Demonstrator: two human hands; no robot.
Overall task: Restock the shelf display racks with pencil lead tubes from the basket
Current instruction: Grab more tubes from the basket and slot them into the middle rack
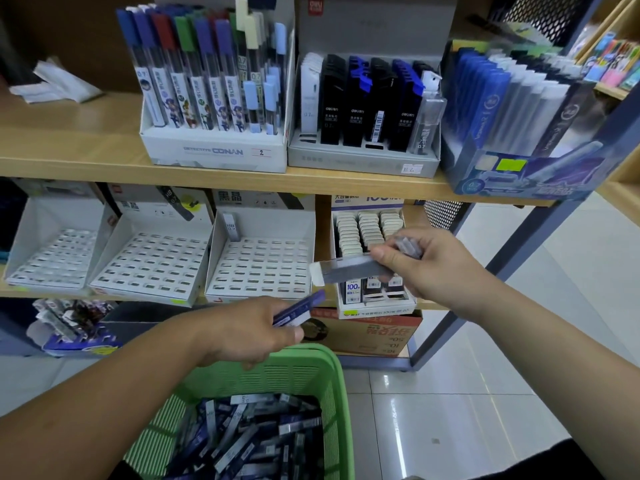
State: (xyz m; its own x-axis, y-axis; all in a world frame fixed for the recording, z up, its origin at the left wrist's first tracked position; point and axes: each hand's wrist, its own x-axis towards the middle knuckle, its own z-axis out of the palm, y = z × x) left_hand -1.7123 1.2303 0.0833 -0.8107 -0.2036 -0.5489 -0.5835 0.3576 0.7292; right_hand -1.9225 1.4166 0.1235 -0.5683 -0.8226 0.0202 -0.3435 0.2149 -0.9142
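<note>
Stock: lead tubes [249,434] lay loose in the green basket [334,375]. Left hand [249,332] pinched one blue tube [300,308]. Right hand [427,268] gripped a grey tube [349,268], seemingly destined for the slotted rack [258,263] at the lower shelf [52,294] front edge.

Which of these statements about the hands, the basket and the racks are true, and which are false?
1. The green basket holds many tubes. True.
2. The left hand is empty. False: it grips a blue tube.
3. The right hand holds a grey tube. True.
4. The white rack near the hands is full. False: it is almost empty, with a single tube at its back.
</note>
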